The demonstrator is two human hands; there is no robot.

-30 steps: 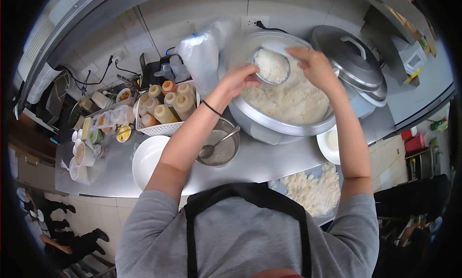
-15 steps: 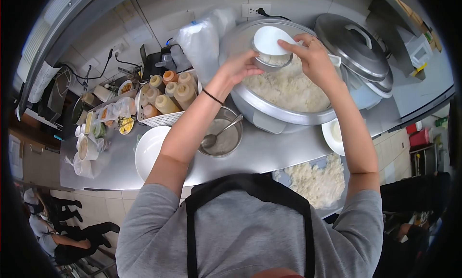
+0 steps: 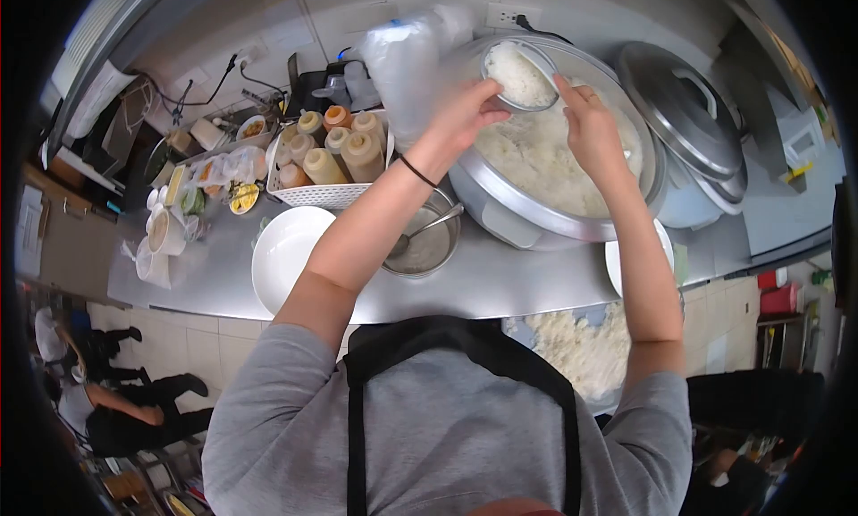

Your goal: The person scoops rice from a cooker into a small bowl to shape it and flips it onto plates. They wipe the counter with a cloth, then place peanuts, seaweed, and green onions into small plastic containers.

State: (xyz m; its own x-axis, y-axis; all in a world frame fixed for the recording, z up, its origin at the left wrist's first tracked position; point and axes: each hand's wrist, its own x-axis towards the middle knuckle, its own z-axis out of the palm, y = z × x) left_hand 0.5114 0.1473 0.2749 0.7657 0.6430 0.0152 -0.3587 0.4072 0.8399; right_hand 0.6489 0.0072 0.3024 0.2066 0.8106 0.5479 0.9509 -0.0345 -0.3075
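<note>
A small metal bowl point(image 3: 543, 62) filled with white rice point(image 3: 520, 76) is tilted above the rice pot. My left hand point(image 3: 466, 116) is closed on its left side, thumb and fingers at the rim. My right hand point(image 3: 592, 127) is closed at the bowl's right edge, around a white rice paddle whose handle end point(image 3: 627, 153) shows past the hand. Its blade is mostly hidden or turned edge-on. Below both hands stands the big metal pot point(image 3: 487, 190), holding a large mass of cooked rice point(image 3: 545, 163).
A pot lid point(image 3: 675, 105) leans right of the pot. Sauce bottles fill a white basket point(image 3: 326, 194) to the left. A white bowl point(image 3: 290, 257), a metal bowl with a spoon point(image 3: 420, 252) and a tray of rice point(image 3: 585, 346) lie nearer. Other people point(image 3: 134, 404) are at lower left.
The paddle's broad white blade has swung off the bowl's top, leaving the rice inside exposed. The bowl has turned and is held slightly higher, with my right hand at its right edge.
</note>
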